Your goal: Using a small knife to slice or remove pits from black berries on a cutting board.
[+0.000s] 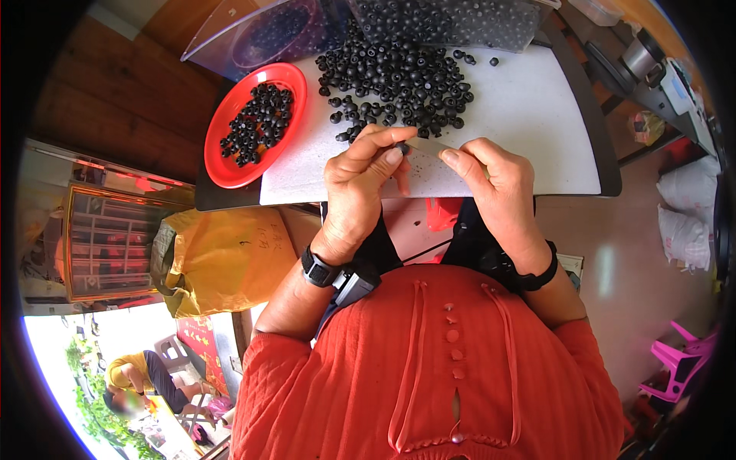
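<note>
Over the near edge of the white tabletop [529,123], my left hand [360,172] is closed, pinching a small black knob-like piece [402,148] between thumb and fingers. My right hand [494,176] is closed on a thin, pale, flat blade-like tool [431,146]. The tool's far end meets the black piece at my left fingertips; its exact contact is hidden. Just beyond my hands lies a loose pile of similar round black pieces [399,77]. To the left, a red plate [217,161] holds more small black pieces [261,123].
A transparent plastic bin [207,46] with black pieces stands behind the pile. Below the table's left side sits a yellow sack [222,261]. White bags [686,199] and a pink stool [678,360] are at right. Another person [138,372] sits at lower left.
</note>
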